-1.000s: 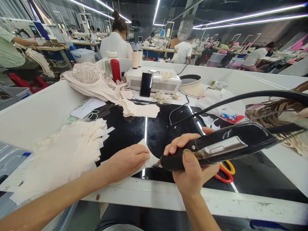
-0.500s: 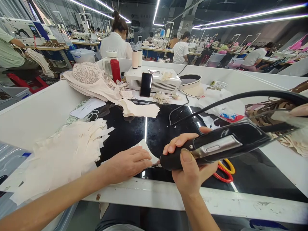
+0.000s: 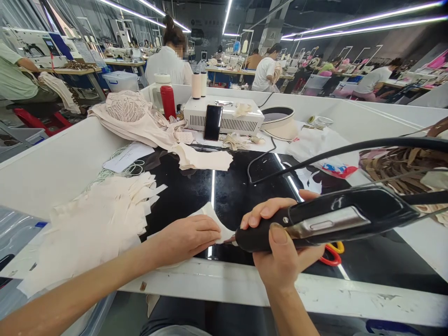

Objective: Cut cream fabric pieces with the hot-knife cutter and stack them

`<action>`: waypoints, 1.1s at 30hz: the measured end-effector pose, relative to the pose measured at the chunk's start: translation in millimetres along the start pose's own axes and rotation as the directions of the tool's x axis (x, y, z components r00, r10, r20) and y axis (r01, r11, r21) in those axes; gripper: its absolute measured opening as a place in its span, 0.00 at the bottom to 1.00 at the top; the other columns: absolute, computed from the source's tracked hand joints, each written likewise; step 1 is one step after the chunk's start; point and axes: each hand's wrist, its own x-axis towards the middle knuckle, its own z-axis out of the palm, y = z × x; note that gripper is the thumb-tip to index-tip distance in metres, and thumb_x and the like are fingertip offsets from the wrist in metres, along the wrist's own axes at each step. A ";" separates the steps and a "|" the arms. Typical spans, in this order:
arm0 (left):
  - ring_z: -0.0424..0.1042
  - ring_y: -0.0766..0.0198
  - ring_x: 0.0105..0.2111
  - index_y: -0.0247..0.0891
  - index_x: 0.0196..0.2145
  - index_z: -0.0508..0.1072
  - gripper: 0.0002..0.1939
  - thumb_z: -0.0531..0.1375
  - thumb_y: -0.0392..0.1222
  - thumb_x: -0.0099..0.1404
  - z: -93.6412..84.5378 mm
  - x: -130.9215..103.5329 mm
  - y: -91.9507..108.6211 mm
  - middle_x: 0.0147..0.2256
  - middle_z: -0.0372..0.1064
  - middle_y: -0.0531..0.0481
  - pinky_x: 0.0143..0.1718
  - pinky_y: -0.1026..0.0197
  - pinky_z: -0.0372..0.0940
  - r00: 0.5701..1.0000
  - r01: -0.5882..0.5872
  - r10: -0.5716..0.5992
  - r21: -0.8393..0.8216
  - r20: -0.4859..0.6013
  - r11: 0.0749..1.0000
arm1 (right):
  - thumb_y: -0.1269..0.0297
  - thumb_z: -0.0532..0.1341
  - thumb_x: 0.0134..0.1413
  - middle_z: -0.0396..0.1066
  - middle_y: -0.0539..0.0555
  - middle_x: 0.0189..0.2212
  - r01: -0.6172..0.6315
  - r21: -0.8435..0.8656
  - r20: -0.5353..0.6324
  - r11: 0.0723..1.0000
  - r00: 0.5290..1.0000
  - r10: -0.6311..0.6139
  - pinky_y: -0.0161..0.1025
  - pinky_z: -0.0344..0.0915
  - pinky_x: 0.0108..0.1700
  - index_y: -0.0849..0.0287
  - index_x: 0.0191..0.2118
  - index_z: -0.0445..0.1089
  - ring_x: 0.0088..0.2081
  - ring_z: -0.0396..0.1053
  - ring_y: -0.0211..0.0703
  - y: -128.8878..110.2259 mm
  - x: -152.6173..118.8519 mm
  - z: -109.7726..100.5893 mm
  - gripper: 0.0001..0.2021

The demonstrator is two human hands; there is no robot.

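Along the front edge of the white worktop (image 3: 196, 282), the left hand (image 3: 189, 238) lies palm down with its fingers nearly straight and close together, pressing on a small cream cloth piece (image 3: 211, 213) without gripping it. The right hand (image 3: 282, 263) is wrapped around a black handheld tool (image 3: 325, 219) with a silver lever, its thumb on the near side and its fingers curled over the top. The tool's narrow tip meets the right edge of the cloth piece, just beside the left fingertips; whether it has gone into the cloth, I cannot tell. The cloth piece rests on a shiny black sheet (image 3: 234, 200) near its front edge. Partly hidden behind the right hand are red and yellow loop handles (image 3: 332, 264). At the left, a loose heap of cream cloth (image 3: 84, 228) spreads beside a clear plastic bin (image 3: 21, 214). A thick black cord (image 3: 402, 143) arches over the right side, near a white plastic bag (image 3: 322, 144) and a pile of brown straps (image 3: 406, 163). Beyond the cloth piece lies a stack of cream strips (image 3: 205, 158), with a beige bra (image 3: 126, 109) behind it to the left. Farther back, a phone (image 3: 213, 122) leans upright against a white box (image 3: 241, 123), with a red bottle (image 3: 168, 101) to its left. Past the worktop's back wall sits a person in a white shirt (image 3: 168, 65).
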 end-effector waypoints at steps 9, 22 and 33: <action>0.73 0.60 0.53 0.37 0.52 0.77 0.10 0.57 0.38 0.79 -4.5 0.7 2.4 0.50 0.76 0.45 0.59 0.57 0.69 0.998 0.058 -0.058 -0.072 0.002 0.996 | 0.69 0.68 0.59 0.71 0.46 0.34 -0.008 0.007 -0.018 1.000 1.000 0.008 0.39 0.73 0.27 0.49 0.57 0.66 0.28 0.71 0.39 2.3 0.3 3.7 0.22; 0.74 0.58 0.54 0.33 0.55 0.74 0.12 0.55 0.35 0.79 -4.1 1.6 -0.5 0.49 0.77 0.44 0.60 0.56 0.70 0.993 -0.118 0.118 0.220 0.011 0.968 | 0.70 0.69 0.60 0.72 0.46 0.35 -0.003 0.012 -0.004 1.000 1.000 0.003 0.39 0.74 0.28 0.50 0.58 0.66 0.28 0.72 0.38 2.7 -0.2 3.4 0.23; 0.75 0.60 0.50 0.31 0.49 0.77 0.11 0.54 0.34 0.79 -8.0 2.7 4.5 0.47 0.77 0.45 0.59 0.57 0.69 0.977 -0.211 0.197 0.552 0.085 0.806 | 0.69 0.69 0.60 0.72 0.46 0.35 -0.002 0.014 -0.013 1.000 1.000 0.002 0.40 0.73 0.29 0.50 0.57 0.65 0.28 0.72 0.38 6.9 0.8 3.9 0.23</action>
